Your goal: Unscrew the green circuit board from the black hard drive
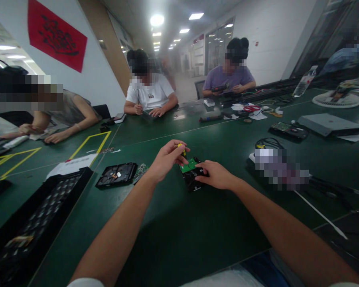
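Green and black, a hard drive [194, 184] lies on the dark green table [179, 235], its circuit board [189, 165] uppermost. At its eleven o'clock, the left hand [168, 158] pinches a yellow tool [182, 150] above the board. At three o'clock, the right hand [214, 174] rests thumb and fingers on the drive; whether they grip it, I cannot tell. A second drive [115, 175] lies at nine o'clock, beside a loose board [141, 171]

On the table [203, 227], cables [327, 189] lie right of the hard drive [190, 183], a tray [83, 180] left.

Free tabletop [194, 227] between both forearms [124, 217]
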Demonstrator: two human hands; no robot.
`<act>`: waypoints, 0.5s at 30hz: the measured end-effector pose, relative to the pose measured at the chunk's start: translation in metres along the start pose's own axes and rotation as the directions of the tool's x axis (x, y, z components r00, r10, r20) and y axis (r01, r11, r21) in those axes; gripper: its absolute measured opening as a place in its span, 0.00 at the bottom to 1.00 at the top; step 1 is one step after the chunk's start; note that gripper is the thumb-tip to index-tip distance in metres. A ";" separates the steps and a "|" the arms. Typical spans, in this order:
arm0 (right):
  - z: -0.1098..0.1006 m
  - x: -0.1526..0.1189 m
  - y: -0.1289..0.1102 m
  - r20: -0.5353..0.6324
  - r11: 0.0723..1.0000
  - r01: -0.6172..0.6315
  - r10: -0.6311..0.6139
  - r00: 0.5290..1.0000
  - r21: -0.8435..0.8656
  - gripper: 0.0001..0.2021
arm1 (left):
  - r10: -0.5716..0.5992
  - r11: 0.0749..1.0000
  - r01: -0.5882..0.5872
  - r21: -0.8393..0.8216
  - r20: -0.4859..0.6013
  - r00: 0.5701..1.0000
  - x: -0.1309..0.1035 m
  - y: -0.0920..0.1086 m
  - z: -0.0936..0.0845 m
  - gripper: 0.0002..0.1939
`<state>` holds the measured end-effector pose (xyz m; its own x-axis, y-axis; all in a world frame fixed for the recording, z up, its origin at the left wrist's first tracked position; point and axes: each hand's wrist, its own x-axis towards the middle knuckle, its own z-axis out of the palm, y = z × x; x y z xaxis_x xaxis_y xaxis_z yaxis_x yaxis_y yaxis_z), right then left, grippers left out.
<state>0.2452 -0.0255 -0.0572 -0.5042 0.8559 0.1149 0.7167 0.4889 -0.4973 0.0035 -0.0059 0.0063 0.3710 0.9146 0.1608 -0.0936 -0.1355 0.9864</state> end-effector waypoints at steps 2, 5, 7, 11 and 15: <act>0.000 0.000 0.000 0.001 1.000 -0.003 0.003 1.000 -0.005 0.23 | 0.001 1.000 -0.001 -0.004 0.003 1.000 0.000 -0.001 0.000 0.19; 0.000 0.000 -0.001 -0.002 1.000 -0.001 0.001 1.000 -0.011 0.24 | 0.003 1.000 -0.003 0.003 0.006 1.000 0.000 0.000 0.000 0.19; 0.001 0.000 0.000 -0.005 1.000 0.002 -0.002 1.000 -0.014 0.24 | 0.004 1.000 -0.004 0.009 0.005 1.000 0.000 0.001 0.001 0.19; 0.001 0.001 0.001 0.002 1.000 -0.005 0.005 1.000 -0.018 0.24 | 0.004 0.999 -0.004 0.033 0.004 1.000 0.000 0.003 0.002 0.19; 0.000 0.001 0.001 0.010 1.000 -0.013 0.013 1.000 -0.018 0.24 | 0.024 0.998 -0.024 0.065 0.008 1.000 -0.001 0.001 0.000 0.20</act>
<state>0.2455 -0.0242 -0.0577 -0.4996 0.8605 0.0998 0.7318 0.4809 -0.4829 0.0034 -0.0067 0.0076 0.3759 0.9082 0.1843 -0.0419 -0.1820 0.9824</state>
